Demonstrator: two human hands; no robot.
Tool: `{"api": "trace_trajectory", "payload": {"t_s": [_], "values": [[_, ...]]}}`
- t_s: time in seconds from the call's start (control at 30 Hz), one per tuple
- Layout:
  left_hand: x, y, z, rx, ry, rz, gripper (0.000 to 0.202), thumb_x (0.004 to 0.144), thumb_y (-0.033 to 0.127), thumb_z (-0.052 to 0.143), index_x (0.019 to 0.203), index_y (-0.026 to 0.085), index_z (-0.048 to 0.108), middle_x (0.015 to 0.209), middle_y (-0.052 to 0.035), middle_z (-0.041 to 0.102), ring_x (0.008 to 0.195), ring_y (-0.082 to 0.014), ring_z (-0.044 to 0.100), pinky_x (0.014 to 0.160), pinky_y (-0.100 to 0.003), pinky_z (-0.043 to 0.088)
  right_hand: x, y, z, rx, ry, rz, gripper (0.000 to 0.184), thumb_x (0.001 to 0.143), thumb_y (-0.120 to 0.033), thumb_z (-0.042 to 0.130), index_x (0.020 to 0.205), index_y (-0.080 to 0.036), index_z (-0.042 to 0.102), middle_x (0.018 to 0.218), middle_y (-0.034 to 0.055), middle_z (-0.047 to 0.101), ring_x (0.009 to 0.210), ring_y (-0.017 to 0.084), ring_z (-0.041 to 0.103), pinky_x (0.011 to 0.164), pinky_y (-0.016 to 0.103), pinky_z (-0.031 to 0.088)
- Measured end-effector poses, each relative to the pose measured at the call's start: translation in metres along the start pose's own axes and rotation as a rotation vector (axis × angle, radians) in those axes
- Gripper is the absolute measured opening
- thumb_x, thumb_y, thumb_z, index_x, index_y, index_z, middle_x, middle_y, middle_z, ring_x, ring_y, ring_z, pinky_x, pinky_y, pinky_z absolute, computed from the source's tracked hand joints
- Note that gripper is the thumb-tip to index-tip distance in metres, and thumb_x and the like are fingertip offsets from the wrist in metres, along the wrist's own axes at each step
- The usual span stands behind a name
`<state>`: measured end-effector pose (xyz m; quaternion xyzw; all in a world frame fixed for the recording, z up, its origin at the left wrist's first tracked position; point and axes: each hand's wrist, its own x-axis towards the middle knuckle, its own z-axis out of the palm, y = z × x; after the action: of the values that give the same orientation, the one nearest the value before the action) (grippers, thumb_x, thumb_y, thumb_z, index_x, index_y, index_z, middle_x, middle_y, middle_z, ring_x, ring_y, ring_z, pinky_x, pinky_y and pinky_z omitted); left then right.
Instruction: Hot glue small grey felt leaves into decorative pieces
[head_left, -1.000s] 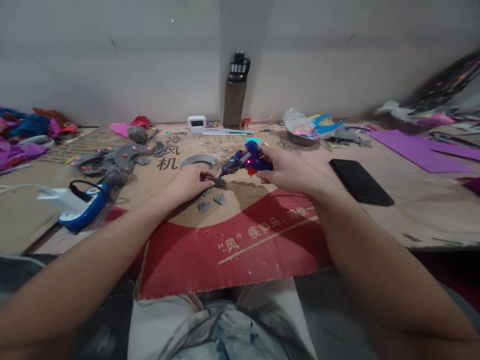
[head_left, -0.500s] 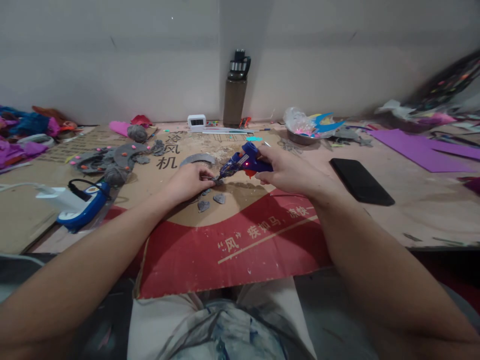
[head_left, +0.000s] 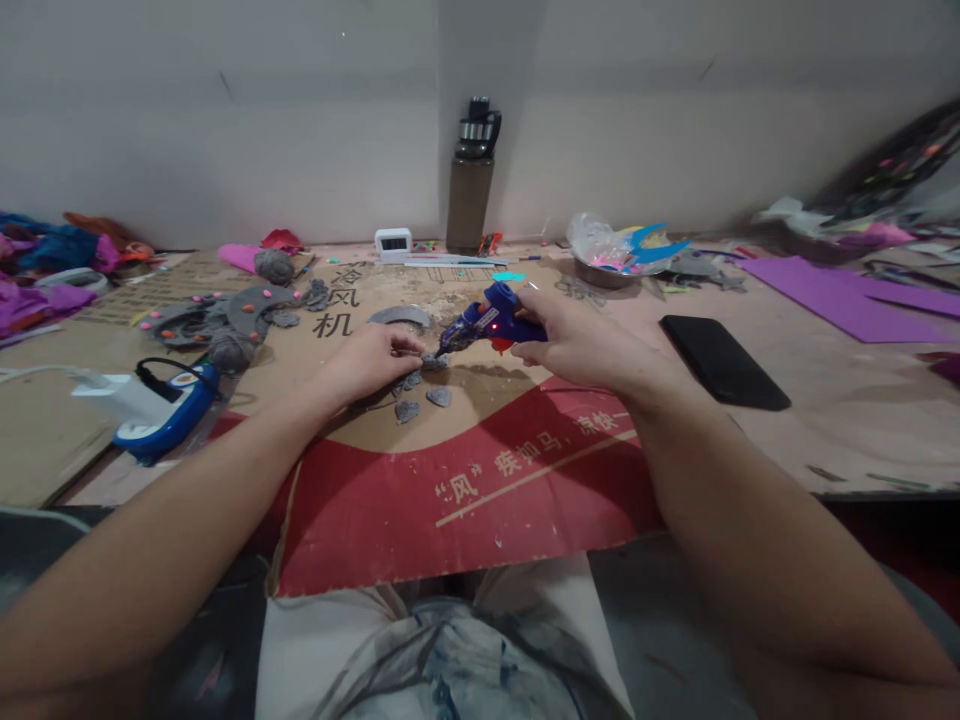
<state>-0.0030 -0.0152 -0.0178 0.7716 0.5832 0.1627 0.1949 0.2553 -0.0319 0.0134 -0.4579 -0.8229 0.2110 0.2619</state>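
My right hand is wrapped round a blue hot glue gun with a small red light lit on its side. Its nozzle points down and left onto a small grey fuzzy piece, which looks like felt. At that piece's left edge, my left hand has its fingers pinched together on it, partly hiding the grip. Several more grey pieces lie on the cardboard just in front of the left fingers. Behind that hand rests a curved grey strip.
A black phone lies right of my right forearm. To the left are a blue-and-white power strip with a plug and a grey ring with coloured dots. A bottle, a small clock and a metal bowl stand at the back.
The left fingers have shifted slightly back and left, showing more of the grey piece. The glue gun stays almost in place, its nozzle still at the piece.
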Motion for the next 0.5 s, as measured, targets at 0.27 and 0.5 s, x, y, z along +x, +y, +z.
{"api": "trace_trajectory", "payload": {"t_s": [0.27,0.5], "values": [[0.001,0.0035,0.0033,0.058,-0.01,0.06,0.031,0.076,0.033,0.062,0.103,0.022,0.073,0.087,-0.0036,0.073,0.075,-0.0179,0.063,0.072,-0.029,0.047,0.0005,-0.0006,0.0016,0.01,-0.025,-0.006,0.047,0.072,-0.017,0.061,0.119,-0.024,0.057,0.107,0.0067,0.068,0.092,0.026,0.063,0.08,0.038,0.05],[0.0026,0.0,0.009,0.046,0.016,0.068,0.026,0.076,0.032,0.061,0.095,0.021,0.074,0.088,-0.0034,0.073,0.078,-0.0171,0.064,0.069,-0.026,0.046,0.0008,0.0014,0.0044,0.043,-0.043,-0.015,0.05,0.072,-0.016,0.061,0.121,-0.026,0.056,0.108,0.006,0.069,0.094,0.026,0.063,0.082,0.039,0.05]]}}
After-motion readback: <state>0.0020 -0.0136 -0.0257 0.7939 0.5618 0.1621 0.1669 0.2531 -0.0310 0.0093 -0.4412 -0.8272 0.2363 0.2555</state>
